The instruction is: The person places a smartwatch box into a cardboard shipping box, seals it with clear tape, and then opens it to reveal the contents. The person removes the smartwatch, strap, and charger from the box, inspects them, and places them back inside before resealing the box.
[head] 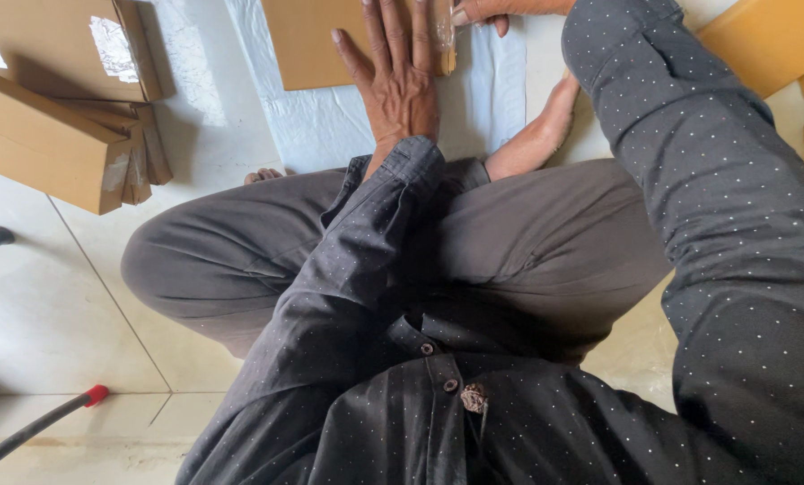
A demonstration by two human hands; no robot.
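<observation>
I sit cross-legged on the floor. My left hand (395, 76) lies flat, fingers spread, pressing down on a brown cardboard box (307, 45) that rests on a white sheet (321, 130). My right hand (487, 11) is mostly cut off by the top edge; its fingertips pinch something at the box's right edge, beside a strip of clear tape (444, 36). What it pinches is hidden.
A stack of flat brown cardboard boxes (56, 117) lies at the left. More cardboard (770, 40) is at the upper right. A black rod with a red tip (52, 418) lies on the tiled floor at the lower left.
</observation>
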